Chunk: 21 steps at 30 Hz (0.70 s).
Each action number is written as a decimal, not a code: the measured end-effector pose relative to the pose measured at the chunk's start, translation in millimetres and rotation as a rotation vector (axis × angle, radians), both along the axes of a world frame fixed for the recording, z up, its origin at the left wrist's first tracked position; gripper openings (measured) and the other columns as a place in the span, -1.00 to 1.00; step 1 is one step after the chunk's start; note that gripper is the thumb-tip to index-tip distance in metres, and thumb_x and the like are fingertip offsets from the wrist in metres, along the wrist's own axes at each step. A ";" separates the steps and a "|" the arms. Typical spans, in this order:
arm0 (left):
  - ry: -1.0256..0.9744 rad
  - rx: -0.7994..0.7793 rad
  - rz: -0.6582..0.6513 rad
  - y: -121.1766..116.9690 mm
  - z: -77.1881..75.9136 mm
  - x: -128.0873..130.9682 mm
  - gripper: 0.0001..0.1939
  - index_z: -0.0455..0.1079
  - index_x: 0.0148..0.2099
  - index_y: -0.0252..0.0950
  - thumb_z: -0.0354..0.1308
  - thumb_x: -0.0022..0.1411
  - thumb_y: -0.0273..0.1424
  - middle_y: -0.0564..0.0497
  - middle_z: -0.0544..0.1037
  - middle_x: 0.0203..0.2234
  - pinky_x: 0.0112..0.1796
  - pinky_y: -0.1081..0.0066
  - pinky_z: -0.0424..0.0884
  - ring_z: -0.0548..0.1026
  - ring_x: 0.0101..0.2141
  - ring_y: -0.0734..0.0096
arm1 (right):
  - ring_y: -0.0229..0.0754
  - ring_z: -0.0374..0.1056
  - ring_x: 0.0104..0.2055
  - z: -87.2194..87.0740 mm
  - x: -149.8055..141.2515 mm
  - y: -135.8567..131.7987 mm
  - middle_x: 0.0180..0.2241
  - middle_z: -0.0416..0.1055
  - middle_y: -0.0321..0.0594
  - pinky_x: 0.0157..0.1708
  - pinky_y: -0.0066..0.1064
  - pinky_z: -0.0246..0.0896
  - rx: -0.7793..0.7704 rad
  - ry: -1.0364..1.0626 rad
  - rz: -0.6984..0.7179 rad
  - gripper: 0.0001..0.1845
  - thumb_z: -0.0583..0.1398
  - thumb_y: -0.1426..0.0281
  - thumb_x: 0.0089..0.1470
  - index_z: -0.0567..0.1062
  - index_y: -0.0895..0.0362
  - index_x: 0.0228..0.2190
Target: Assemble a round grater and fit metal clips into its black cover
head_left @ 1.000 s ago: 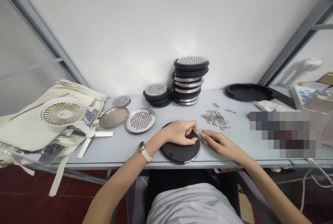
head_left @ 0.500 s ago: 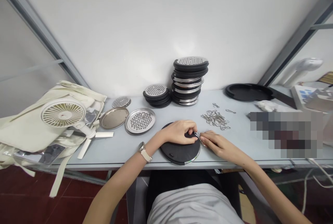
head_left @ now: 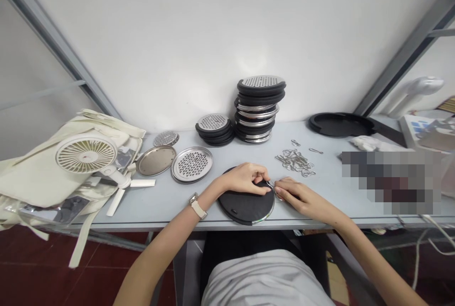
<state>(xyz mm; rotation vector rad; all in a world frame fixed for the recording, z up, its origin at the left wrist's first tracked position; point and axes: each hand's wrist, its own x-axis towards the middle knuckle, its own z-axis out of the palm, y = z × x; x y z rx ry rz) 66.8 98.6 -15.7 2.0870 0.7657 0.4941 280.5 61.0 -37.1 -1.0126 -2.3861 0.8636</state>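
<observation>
A round black disc (head_left: pixel 249 207) with a shiny metal edge at its lower right lies near the front edge of the table. My left hand (head_left: pixel 247 179) rests over its far part, with thumb and fingers curled around its right rim. My right hand (head_left: pixel 297 194) is closed on a bent metal wire clip (head_left: pixel 270 184), whose end meets the disc's rim between my left thumb and index finger. My right fingers partly hide the clip. Beyond my right hand lies a loose pile of similar wire clips (head_left: pixel 295 161).
Behind the disc stand a tall stack of black and metal round graters (head_left: pixel 256 116) and a lower stack (head_left: pixel 215 130). Metal grater plates (head_left: pixel 192 165) lie left. A small fan (head_left: pixel 87 155) sits by a cream bag (head_left: pixel 28 171). A black tray (head_left: pixel 337 126) is at the back right.
Almost nothing moves. My left thumb and index finger are slightly further apart, and my right hand has shifted a little to the right.
</observation>
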 end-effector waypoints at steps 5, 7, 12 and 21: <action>-0.054 -0.089 -0.014 0.1 -0.2 0.2 -0.76 0.36 -0.33 -0.38 0.24 -0.01 -0.33 0.20 0.19 -0.62 -0.54 0.56 0.06 0.13 -0.58 0.67 | -0.16 0.20 -0.34 0.1 2.0 1.3 -0.51 0.21 -0.28 -0.23 -0.31 0.15 -0.015 -0.003 0.023 -0.61 -0.11 0.20 0.28 0.22 0.09 -0.52; -0.072 -0.110 -0.028 0.5 -0.8 0.0 -0.75 0.36 -0.33 -0.38 0.25 -0.02 -0.32 0.20 0.19 -0.62 -0.54 0.56 0.06 0.12 -0.58 0.67 | -0.16 0.20 -0.35 0.5 2.6 1.8 -0.51 0.20 -0.29 -0.24 -0.32 0.15 -0.021 0.000 0.027 -0.60 -0.11 0.19 0.28 0.22 0.09 -0.53; -0.089 -0.134 -0.039 1.5 -1.7 -0.4 -0.73 0.37 -0.32 -0.38 0.26 -0.04 -0.31 0.21 0.19 -0.64 -0.55 0.56 0.05 0.12 -0.59 0.68 | -0.16 0.20 -0.35 0.9 3.5 2.5 -0.51 0.21 -0.29 -0.23 -0.32 0.16 -0.033 0.009 0.031 -0.60 -0.09 0.18 0.27 0.24 0.09 -0.53; -0.078 -0.144 -0.020 2.4 -2.0 0.6 -0.72 0.37 -0.33 -0.40 0.28 -0.08 -0.32 0.20 0.20 -0.63 -0.55 0.56 0.05 0.12 -0.58 0.67 | -0.15 0.19 -0.34 -2.3 5.5 3.9 -0.50 0.20 -0.28 -0.22 -0.29 0.16 -0.042 -0.005 0.037 -0.59 -0.11 0.17 0.27 0.24 0.09 -0.52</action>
